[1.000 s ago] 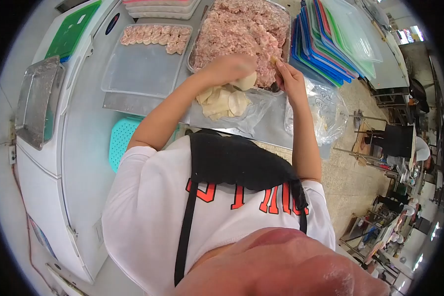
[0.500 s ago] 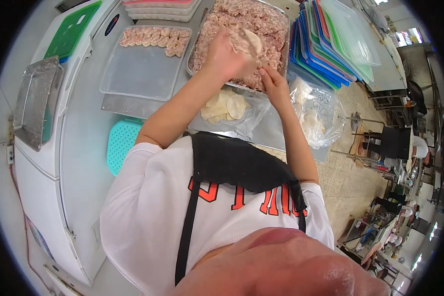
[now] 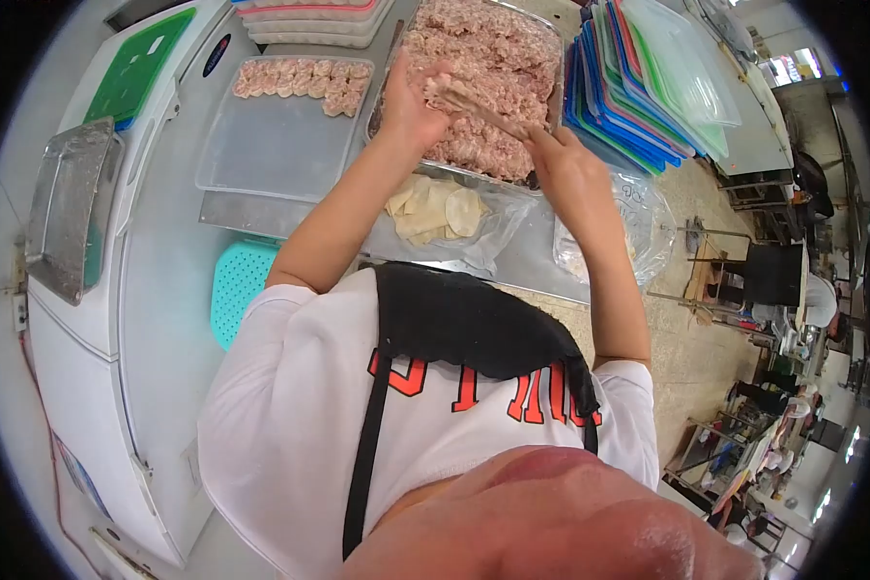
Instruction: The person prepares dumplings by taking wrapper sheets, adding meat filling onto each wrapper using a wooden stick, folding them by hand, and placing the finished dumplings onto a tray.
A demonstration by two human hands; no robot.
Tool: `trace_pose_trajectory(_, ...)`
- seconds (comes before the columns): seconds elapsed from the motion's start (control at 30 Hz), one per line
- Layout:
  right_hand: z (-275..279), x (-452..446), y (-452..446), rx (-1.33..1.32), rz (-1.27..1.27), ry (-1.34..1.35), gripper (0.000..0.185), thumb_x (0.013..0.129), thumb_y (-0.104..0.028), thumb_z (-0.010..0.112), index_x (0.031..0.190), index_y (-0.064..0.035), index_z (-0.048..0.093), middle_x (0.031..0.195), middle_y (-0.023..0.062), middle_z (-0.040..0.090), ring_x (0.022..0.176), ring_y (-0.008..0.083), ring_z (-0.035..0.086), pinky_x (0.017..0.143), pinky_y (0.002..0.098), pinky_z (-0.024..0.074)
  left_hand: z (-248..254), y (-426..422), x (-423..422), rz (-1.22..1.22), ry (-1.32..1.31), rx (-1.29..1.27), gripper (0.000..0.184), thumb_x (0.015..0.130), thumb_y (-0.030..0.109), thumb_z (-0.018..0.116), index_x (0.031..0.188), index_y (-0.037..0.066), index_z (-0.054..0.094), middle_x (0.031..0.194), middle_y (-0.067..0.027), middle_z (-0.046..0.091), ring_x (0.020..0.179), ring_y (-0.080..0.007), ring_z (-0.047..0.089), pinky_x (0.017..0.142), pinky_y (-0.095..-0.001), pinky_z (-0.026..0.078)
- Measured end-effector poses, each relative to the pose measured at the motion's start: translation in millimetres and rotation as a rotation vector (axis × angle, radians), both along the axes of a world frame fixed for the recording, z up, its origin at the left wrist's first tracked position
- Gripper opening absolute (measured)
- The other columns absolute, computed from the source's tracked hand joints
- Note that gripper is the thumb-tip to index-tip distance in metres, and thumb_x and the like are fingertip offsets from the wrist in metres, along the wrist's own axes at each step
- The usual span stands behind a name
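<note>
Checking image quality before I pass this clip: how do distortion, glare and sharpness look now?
Head view: strong fisheye bending, with the white appliance leaning and black corners; head view: glare at the far window, milder shine on the clear bag; head view: the left hand looks slightly soft against the minced meat.

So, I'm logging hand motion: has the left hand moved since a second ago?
Yes: against the metal tray of mince, the left hand has moved left and slightly forward, toward its left rim.
</note>
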State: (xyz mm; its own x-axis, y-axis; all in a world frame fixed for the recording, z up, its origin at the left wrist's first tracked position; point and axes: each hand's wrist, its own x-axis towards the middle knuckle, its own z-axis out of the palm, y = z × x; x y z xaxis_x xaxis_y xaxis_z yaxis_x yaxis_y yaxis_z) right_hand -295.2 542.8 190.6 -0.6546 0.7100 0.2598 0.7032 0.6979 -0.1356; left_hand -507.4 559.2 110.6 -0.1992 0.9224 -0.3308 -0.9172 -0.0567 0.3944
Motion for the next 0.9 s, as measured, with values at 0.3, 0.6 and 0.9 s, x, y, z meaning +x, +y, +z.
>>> trace_pose_trajectory(0.3,-8,16,31,-0.455,0.012,0.384,0.033,0.096,-0.028,0.054,0.11,-0.0004,0.065,0.092,0.0216,0.066,0.087,0.0348,0.064,0.076,0.0363,0.048,-3,-9,-18,-0.16,0.297,0.342,0.037,0.089,0.018,0.06,0.121,0.004,0.049,0.112,-0.0249,0.057,0.118,-0.0384,0.05,0.096,-0.0521,0.048)
trace_pose_trajectory(0.6,15,25,5,-0.536,0.059,0.271,0.034,0.095,-0.029,0.056,0.111,0.0001,0.065,0.088,0.0216,0.067,0.081,0.0299,0.065,0.074,0.035,0.0486,36,-24,-25,-0.305,1.519,0.659,0.036,0.077,0.015,0.075,0.111,0.006,0.064,0.109,-0.0055,0.066,0.089,-0.0149,0.063,0.086,-0.0306,0.05)
trace_pose_trajectory(0.9,-37,29,30,-0.037,0.005,0.197,0.024,0.091,-0.025,0.06,0.111,-0.0118,0.065,0.09,0.0137,0.065,0.08,0.0333,0.064,0.068,0.041,0.0514,-18,9,-33,-0.538,1.526,0.117,0.049,0.074,0.03,0.078,0.112,0.003,0.064,0.106,-0.0116,0.067,0.096,-0.0207,0.062,0.086,-0.0326,0.048)
